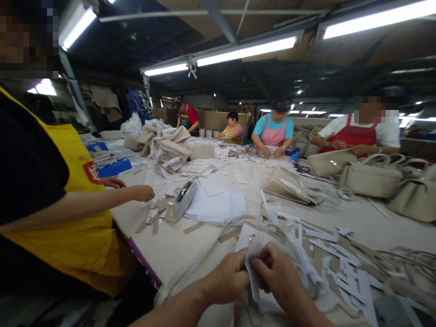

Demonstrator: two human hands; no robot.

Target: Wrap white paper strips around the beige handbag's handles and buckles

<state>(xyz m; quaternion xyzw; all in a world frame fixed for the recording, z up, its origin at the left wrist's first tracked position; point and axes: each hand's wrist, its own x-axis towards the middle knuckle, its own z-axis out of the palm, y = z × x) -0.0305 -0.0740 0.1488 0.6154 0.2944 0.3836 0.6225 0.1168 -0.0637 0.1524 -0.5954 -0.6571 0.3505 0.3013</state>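
My left hand [226,277] and my right hand [281,277] meet low in the head view, both pinching one white paper strip [252,247] that stands up between the thumbs. A small metal fitting [251,236] shows on the white piece just behind it. Several loose white and tan strips [335,268] are heaped to the right of my hands on the pale table [177,247].
A person in a yellow apron [81,213] stands close at the left, hand by a grey tape dispenser [181,201]. White sheets [218,204] lie mid-table. Beige handbags [371,179] sit at the right. Several other workers sit along the far side.
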